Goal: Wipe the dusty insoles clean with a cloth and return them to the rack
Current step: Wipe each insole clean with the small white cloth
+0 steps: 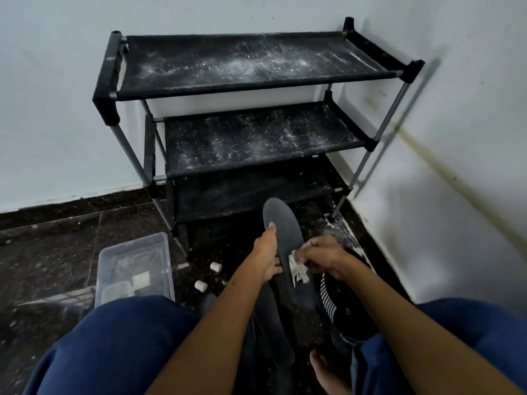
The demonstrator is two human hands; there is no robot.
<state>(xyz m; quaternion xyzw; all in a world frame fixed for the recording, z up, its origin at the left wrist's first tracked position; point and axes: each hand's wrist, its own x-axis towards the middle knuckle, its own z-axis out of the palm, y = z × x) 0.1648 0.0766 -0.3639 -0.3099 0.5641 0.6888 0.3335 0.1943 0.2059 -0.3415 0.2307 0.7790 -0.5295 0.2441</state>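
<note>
White walls meet in a corner over dark speckled floor tile [57, 252]; black three-tier rack [256, 78] stands at 12 o'clock, its fabric shelves dusted white. Clear plastic bin [134, 266] at 9 o'clock, two small pale caps [216, 266] on the floor beside it.

Left hand [266, 252] grips the dark insole [285, 243] along its edge, thumb up on the toe end. Right hand [322, 256] pinches a crumpled white cloth [296, 270] against the insole's middle.

Step in hand: wiping, likely midway. The toe end looks clean (hard to be sure in this light). A second insole seems to lie below, near 6 o'clock. Next move calls for strokes toward the heel, then setting the insole on a shelf at 12.
</note>
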